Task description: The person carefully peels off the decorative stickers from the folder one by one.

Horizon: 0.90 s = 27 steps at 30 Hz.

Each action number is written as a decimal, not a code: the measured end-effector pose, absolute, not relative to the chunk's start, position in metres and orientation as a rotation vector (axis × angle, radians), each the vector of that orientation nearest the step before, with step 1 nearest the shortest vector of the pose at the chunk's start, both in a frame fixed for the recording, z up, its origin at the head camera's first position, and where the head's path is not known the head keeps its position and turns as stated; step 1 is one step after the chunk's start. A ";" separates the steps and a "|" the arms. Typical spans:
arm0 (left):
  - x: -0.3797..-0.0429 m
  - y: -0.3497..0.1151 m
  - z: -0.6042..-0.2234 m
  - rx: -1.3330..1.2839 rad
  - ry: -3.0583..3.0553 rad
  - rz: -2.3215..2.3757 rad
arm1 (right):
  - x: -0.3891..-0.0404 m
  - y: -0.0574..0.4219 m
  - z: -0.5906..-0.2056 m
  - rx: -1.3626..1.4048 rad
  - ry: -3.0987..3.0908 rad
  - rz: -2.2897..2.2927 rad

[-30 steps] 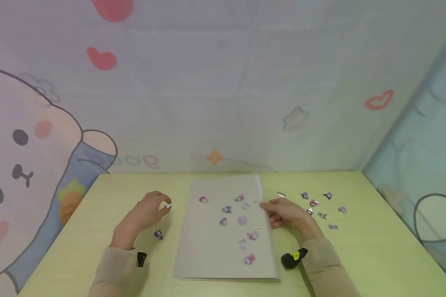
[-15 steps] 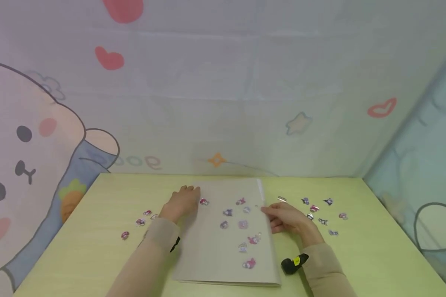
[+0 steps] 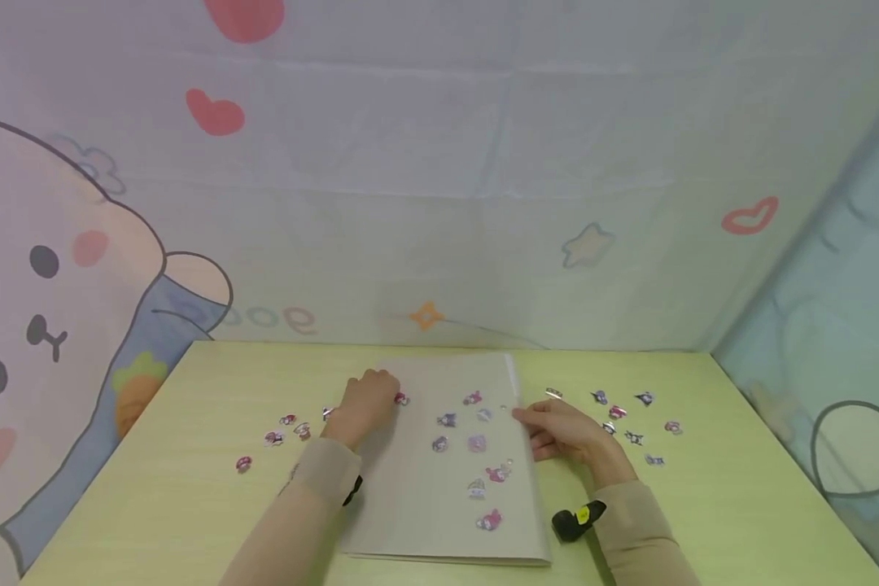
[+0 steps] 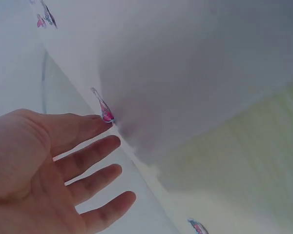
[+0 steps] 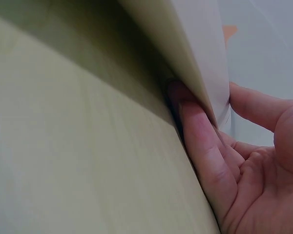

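A pale folder (image 3: 417, 505) with stickers on its cover lies in the middle of the table. At its upper left edge my left hand (image 3: 366, 407) pinches at a small pink-and-white sticker (image 4: 105, 109); in the left wrist view the thumb tip meets the sticker's lower end, and three fingers (image 4: 95, 153) extend free. My right hand (image 3: 567, 427) grips the folder's right edge. The right wrist view has the thumb (image 5: 256, 105) against the pale outer face and curled fingers (image 5: 205, 151) beneath the edge. Several more stickers (image 3: 476, 443) dot the cover.
Loose stickers lie left of the folder, such as a red one (image 3: 243, 464), and more are scattered to the right, such as a purple one (image 3: 655, 461). A printed cloth (image 3: 439, 203) hangs behind the yellow table (image 3: 747, 505).
My left hand has moved right from a sticker on the table to the folder's upper left edge, its fingers now bent at the sticker there. My right hand keeps its grip.
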<state>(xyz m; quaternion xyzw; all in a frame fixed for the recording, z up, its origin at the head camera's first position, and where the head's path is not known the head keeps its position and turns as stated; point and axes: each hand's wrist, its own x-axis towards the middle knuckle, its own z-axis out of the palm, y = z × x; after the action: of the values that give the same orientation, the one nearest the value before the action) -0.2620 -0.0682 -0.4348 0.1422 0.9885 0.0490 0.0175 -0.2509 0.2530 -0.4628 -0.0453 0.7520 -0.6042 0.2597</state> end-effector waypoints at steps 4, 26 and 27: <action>-0.263 -0.064 -0.435 0.423 3.147 0.167 | -0.250 0.252 -0.463 -0.115 2.046 -1.629; -0.241 -0.068 -0.427 0.371 3.237 0.767 | -0.251 0.252 -0.462 -0.134 2.035 -1.639; -0.237 -0.071 -0.425 0.368 3.233 0.801 | -0.250 0.251 -0.461 -0.145 2.031 -1.634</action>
<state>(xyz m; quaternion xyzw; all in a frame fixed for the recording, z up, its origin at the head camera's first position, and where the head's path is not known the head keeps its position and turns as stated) -0.2368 -0.0709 -0.4249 0.1091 0.9595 0.2378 -0.1043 -0.2503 0.2505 -0.4613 -0.0535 0.7507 -0.6041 0.2622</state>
